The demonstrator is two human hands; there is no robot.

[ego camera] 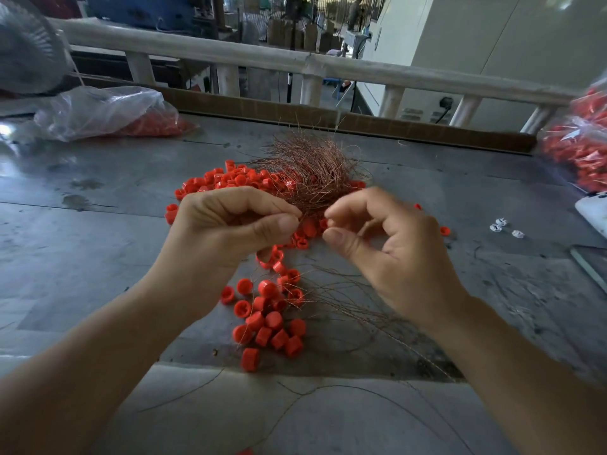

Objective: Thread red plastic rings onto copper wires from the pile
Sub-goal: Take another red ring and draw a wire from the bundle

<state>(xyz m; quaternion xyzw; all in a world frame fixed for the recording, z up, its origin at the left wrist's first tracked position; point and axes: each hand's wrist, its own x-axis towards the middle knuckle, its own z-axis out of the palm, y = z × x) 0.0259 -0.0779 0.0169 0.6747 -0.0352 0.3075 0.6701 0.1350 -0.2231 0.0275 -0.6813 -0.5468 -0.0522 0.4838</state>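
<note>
Just above the middle of the grey metal worktop (98, 198) the two hands meet almost fingertip to fingertip. The left hand (230, 224) pinches a thin copper wire strand (307, 206) between thumb and forefinger; its free tip is too fine for me to make out. The right hand (377, 247) pinches one small red plastic ring (323, 223), at 3 o'clock from that pinch and nearly touching it. The strand seems to run off toward 12 o'clock into the tangled heap of copper wires (308, 162), so I judge the ring's hole must turn to face 9 o'clock. A loose pile of red plastic rings (226, 178) lies at 11 o'clock; a cluster of rings seemingly strung on wires (269, 310) lies at 6 o'clock.
</note>
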